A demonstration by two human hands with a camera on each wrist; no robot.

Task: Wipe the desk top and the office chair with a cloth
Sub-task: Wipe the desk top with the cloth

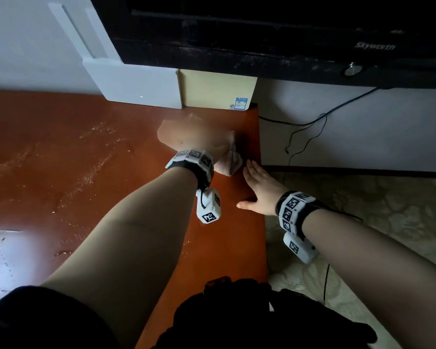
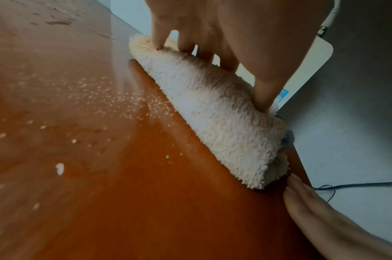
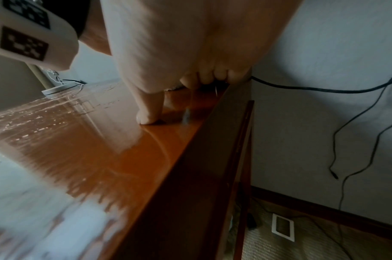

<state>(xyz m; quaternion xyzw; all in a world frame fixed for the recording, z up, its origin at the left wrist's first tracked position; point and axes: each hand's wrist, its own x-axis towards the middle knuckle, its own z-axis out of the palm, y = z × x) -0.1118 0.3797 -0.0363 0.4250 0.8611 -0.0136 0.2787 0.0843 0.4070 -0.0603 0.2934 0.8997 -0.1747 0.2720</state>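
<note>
**Far right corner of the desk under the cloth; chair not yet in sight**

We have the cloth (image 2: 215,112) rolled into a thick, nubbly terry wad at the right edge of the glossy orange-brown surface (image 1: 86,177), near the back corner. Our left hand (image 1: 196,137) presses it down, fingers spread over the roll: a loose, wide grip, pushing more than clutching. Our right hand (image 1: 259,190) lies flat and open on the surface edge just beside the cloth, holding nothing. Wet streaks and beads shine across the lacquered top to the left, so we judge much of it already wiped. The office chair appears in no view; we judge it still to do.
</note>
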